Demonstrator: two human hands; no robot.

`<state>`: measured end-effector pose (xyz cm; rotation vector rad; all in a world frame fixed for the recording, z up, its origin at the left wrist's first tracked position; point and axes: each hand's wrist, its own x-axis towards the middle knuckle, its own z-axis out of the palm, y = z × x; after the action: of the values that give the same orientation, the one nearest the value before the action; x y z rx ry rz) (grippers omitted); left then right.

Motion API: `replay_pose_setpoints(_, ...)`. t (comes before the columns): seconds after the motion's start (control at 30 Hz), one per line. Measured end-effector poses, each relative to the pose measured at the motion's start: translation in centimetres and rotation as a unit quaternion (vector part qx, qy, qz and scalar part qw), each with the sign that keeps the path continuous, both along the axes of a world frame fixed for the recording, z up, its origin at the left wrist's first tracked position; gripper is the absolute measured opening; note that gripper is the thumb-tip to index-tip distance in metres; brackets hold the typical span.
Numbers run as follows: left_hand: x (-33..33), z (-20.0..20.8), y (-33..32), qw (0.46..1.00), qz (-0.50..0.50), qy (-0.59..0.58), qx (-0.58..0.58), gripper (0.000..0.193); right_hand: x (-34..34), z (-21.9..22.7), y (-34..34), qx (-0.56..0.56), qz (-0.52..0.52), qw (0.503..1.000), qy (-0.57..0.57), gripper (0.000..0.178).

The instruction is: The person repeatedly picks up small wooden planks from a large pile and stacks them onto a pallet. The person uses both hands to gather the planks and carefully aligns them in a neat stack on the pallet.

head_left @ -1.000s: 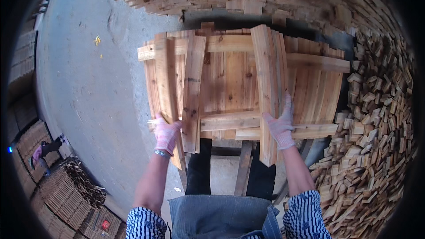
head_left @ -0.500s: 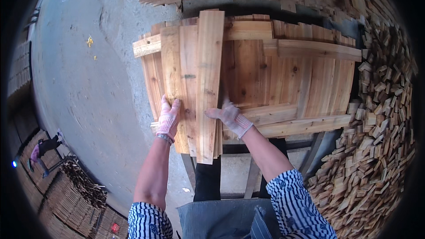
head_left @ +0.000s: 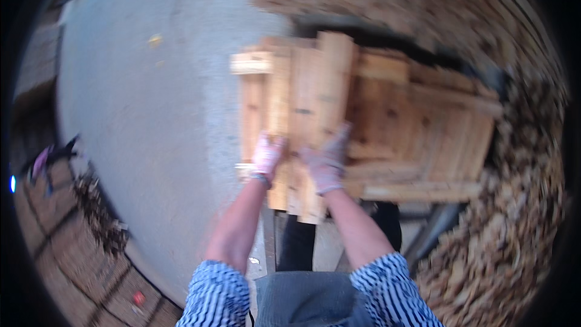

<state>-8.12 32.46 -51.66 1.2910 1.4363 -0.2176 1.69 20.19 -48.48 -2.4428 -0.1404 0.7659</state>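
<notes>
1. Grey floor [head_left: 151, 115] fills the left and upper left of the frame.
2. A stack of sawn boards [head_left: 393, 0], smeared by motion blur, spans the top right.
3. A heap of short wood offcuts [head_left: 484, 260] covers the right and lower right.
4. Stacked bundles of slats [head_left: 85, 254] stand at the lower left.
5. A flat layer of wooden boards [head_left: 442, 139] lies right of centre, a pale crosswise slat [head_left: 423, 191] along its near edge.
6. Three loose planks lie on that layer just left of its middle, running up the frame: a left plank [head_left: 278, 100], a middle plank [head_left: 305, 85] and a right plank [head_left: 334, 75].
7. A grey-blue apron [head_left: 302, 297] shows at bottom centre.
8. A co-worker [head_left: 51, 160], blurred, is at the far left.
9. The gloved right hand [head_left: 327, 158] spans the right plank, thumb and fingers spread toward opposite edges, gripping it.
10. The gloved left hand [head_left: 267, 156] touches the left plank, fingers slightly parted; blur hides whether they grip.
11. A small red object [head_left: 138, 298] sits at lower left.
12. A yellow scrap [head_left: 155, 40] lies at upper left.
</notes>
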Motion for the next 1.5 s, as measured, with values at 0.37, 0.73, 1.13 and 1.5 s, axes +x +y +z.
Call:
replay_pose_setpoints(0.37, 4.6, -0.2, -5.8, 0.978, -0.155, 0.138, -0.024, 0.076, 2.3, -1.7, -5.0, -0.166, -0.039, 0.982, -0.076, 0.115)
replay_pose_setpoints(0.73, 5.4, 1.8, -2.7, 0.981, -0.155, 0.115, -0.025, 0.03, 12.4, 2.3, -15.9, -0.058, -0.006, 0.998, -0.002, 0.104)
replay_pose_setpoints(1.13, 2.4, -0.5, -1.0, 0.997, 0.045, -0.033, -0.051, 0.06, 6.5, 1.1, -6.7, -0.098, 0.036, 0.992, -0.074, 0.087)
replay_pose_setpoints(1.5, -0.2, -3.0, -1.4, 0.998, 0.012, -0.041, -0.047, 0.066, 6.4, 5.1, -8.9, -0.092, 0.043, 0.989, -0.109, 0.084)
